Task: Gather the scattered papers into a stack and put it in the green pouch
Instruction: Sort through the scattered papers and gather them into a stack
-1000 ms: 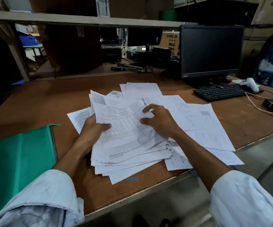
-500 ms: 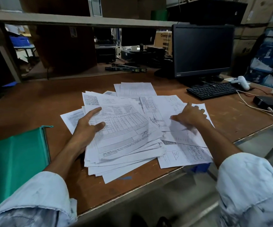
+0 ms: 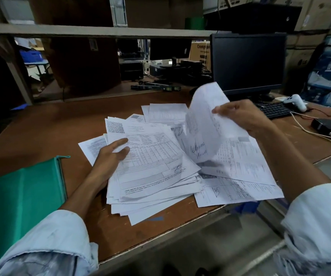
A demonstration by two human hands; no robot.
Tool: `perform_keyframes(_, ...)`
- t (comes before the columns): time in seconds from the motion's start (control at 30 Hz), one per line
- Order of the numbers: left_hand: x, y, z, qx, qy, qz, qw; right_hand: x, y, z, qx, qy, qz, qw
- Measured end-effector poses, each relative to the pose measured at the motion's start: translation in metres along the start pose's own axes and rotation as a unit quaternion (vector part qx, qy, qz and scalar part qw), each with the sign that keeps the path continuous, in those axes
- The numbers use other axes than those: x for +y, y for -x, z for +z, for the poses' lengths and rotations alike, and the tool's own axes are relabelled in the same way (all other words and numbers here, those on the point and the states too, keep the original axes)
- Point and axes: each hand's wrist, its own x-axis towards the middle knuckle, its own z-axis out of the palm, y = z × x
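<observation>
A rough stack of printed papers (image 3: 152, 172) lies at the middle of the brown desk (image 3: 51, 128). My left hand (image 3: 111, 156) grips the stack's left edge, thumb on the top sheet. My right hand (image 3: 242, 116) holds one curled sheet (image 3: 202, 126) lifted above the desk, to the right of the stack. More loose sheets (image 3: 240, 176) lie spread under it at the right, and a few (image 3: 166, 114) behind the stack. The green pouch (image 3: 17, 196) lies flat at the left front of the desk, its zipper edge facing the papers.
A black monitor (image 3: 248, 64) and keyboard (image 3: 274, 110) stand at the back right, with a white handheld scanner (image 3: 295, 101), cables (image 3: 311, 132) and a small black box (image 3: 327, 126) beside them. A shelf (image 3: 93, 31) runs overhead. The desk's front edge is close below the papers.
My right hand moved from pressing sheets at the right of the desk to lifting one sheet into the air. My left hand stays on the stack's left edge.
</observation>
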Motion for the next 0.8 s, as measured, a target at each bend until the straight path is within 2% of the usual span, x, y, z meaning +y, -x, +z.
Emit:
perform_keyframes(0.03,0.000,0.001,0.001,-0.005,0.001,0.002,1.000,-0.010,0.003,0.001,0.016,-0.012,-0.034,0.999)
perform_keyframes(0.1,0.001,0.003,0.001,-0.009,0.004,0.006,1.000,-0.029,0.013,0.003,-0.018,-0.170,-0.085,0.982)
perform_keyframes(0.17,0.001,0.003,0.001,-0.014,-0.014,0.012,1.000,-0.043,0.024,0.007,-0.084,-0.394,-0.117,0.908)
perform_keyframes(0.2,0.001,0.003,0.001,-0.012,-0.025,0.018,0.999,-0.045,0.026,0.013,-0.109,-0.474,-0.121,0.865)
perform_keyframes(0.23,0.001,0.004,0.001,-0.010,-0.031,0.021,0.999,-0.044,0.025,0.021,-0.123,-0.513,-0.109,0.843)
perform_keyframes(0.27,0.001,0.005,0.001,-0.009,-0.029,0.025,0.999,-0.040,0.022,0.031,-0.125,-0.498,-0.085,0.854)
perform_keyframes(0.3,0.001,0.007,0.001,-0.007,-0.030,0.031,0.999,-0.035,0.019,0.042,-0.114,-0.408,-0.057,0.904)
perform_keyframes(0.33,0.001,0.006,0.001,-0.001,-0.029,0.039,0.999,-0.029,0.017,0.054,-0.104,-0.246,-0.042,0.963)
perform_keyframes(0.37,0.000,0.005,0.002,0.006,-0.034,0.042,0.999,-0.021,0.015,0.066,-0.091,-0.087,-0.030,0.992)
perform_keyframes(0.4,0.000,0.003,0.003,0.018,-0.039,0.042,0.998,-0.012,0.014,0.078,-0.088,0.007,-0.019,0.996)
perform_keyframes(0.43,0.002,0.003,0.004,0.035,-0.038,0.028,0.998,-0.006,0.016,0.090,-0.088,0.038,-0.011,0.995)
perform_keyframes(0.5,0.006,0.006,0.006,0.061,0.015,-0.009,0.998,0.003,0.019,0.111,-0.085,0.013,0.004,0.996)
perform_keyframes(0.57,0.007,0.009,0.006,0.052,0.086,-0.025,0.995,0.010,0.020,0.130,-0.065,0.009,0.008,0.998)
perform_keyframes(0.67,0.010,0.010,0.007,0.031,0.127,-0.032,0.991,0.018,0.022,0.145,-0.015,0.030,0.017,0.999)
perform_keyframes(0.8,0.006,0.005,0.005,0.013,0.033,-0.022,0.999,0.020,0.025,0.145,-0.031,0.091,-0.037,0.995)
